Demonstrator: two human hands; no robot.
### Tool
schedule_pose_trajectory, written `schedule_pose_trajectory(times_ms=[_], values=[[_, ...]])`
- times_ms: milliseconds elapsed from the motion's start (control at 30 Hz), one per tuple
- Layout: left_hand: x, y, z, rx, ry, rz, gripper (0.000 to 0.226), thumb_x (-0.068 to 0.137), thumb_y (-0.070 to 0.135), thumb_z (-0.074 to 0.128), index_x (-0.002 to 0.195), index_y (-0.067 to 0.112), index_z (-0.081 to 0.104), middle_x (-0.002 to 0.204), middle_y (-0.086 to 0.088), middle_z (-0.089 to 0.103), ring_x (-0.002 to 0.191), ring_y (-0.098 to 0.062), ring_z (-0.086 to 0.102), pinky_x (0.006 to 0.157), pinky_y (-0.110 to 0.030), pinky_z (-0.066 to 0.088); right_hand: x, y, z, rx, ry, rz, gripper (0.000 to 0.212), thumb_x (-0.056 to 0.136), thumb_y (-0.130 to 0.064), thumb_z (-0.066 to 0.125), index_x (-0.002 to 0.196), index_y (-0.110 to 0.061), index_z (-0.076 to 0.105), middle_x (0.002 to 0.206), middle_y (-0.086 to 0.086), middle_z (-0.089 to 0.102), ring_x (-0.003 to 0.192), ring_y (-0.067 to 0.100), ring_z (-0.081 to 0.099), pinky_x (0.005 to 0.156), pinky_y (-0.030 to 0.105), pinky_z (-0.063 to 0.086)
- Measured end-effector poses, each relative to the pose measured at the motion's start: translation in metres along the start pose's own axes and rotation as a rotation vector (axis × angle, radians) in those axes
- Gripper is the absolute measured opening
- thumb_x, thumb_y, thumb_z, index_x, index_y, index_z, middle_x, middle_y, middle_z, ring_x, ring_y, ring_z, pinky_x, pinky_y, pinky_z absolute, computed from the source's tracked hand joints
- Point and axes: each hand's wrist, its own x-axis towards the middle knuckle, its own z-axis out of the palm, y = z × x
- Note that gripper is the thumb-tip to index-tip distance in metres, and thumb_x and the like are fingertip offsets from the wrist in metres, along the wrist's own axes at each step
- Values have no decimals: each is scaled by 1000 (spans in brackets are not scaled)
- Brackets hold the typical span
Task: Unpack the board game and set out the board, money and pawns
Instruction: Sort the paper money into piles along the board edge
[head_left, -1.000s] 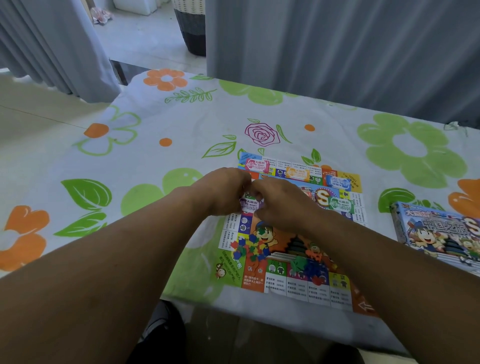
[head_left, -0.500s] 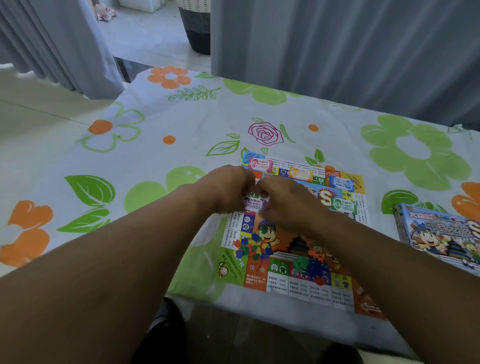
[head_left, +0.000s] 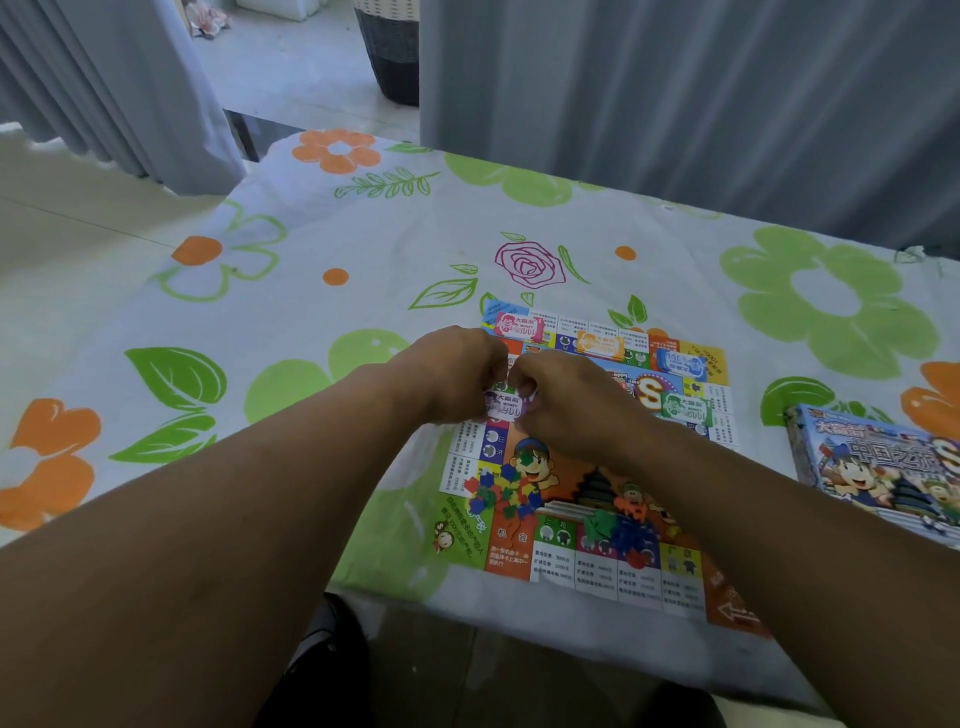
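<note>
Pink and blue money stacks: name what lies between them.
In the head view, an orange money stack lies between the pink money stack and the blue money stack, along the board's far edge.

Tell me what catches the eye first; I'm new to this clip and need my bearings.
The left hand and right hand meet over the game board, pinching a purple money stack. More stacks lie along the board's far and right sides, and heaps of small coloured pieces sit near its front. The game box lies at the right.
</note>
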Motion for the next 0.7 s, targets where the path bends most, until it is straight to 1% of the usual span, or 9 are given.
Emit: schedule_pose_trajectory(times_ms=[67,167,267,367,467,567,633,700], values=[[0,0,0,1,-1,2,42,78,24,81,116,20,62,114,3,67,98,-17,61,76,-26,46,0,0,0,5,-3,7,31,83,-11,72,111,-12,60,106,4,59,93,20,54,75,31,46],[0,0,0,4,-4,3,43,78,23,81,117,20,62,114,4,68,96,-16,59,75,-26,43,0,2,0,5,-11,11,31,83,-11,71,111,-13,59,107,3,58,95,21,54,77,31,47],[1,0,0,0,-10,2,43,78,23,81,116,20,63,113,3,68,98,-17,61,76,-26,44,1,1,1,0,-12,7,29,83,-10,71,109,-13,59,104,3,58,92,21,55,73,31,45],[0,0,0,-4,-14,2,44,77,23,82,116,19,62,114,3,68,99,-17,62,79,-27,48,0,2,2,-10,-3,-13,25,83,-10,71,103,-14,58,98,0,55,87,19,52,69,27,39],[0,1,-1,-1,-15,1,44,78,23,81,117,20,62,116,3,68,100,-18,62,78,-26,47,0,2,3,-33,-4,-28,26,83,-11,72,96,-21,51,92,-3,50,82,17,49,63,23,31],[-1,2,-1,3,-16,2,43,79,23,80,117,20,62,117,3,68,100,-18,62,77,-26,46,0,2,3,-31,-14,-32,28,83,-11,71,95,-22,49,91,-4,47,82,16,47,62,22,30],[-1,2,-2,4,-16,3,42,79,22,80,117,20,62,117,3,68,100,-18,63,79,-27,48,0,2,3,-42,-13,-46,24,84,-10,70,99,-19,53,92,-4,45,82,16,46,64,22,30],[-2,3,-2,0,-19,7,41,79,23,80,116,20,62,117,3,68,100,-18,63,81,-28,50,-1,1,2,-59,-10,-64,26,85,-9,68,108,-15,58,92,-4,43,82,16,44,66,23,31]])
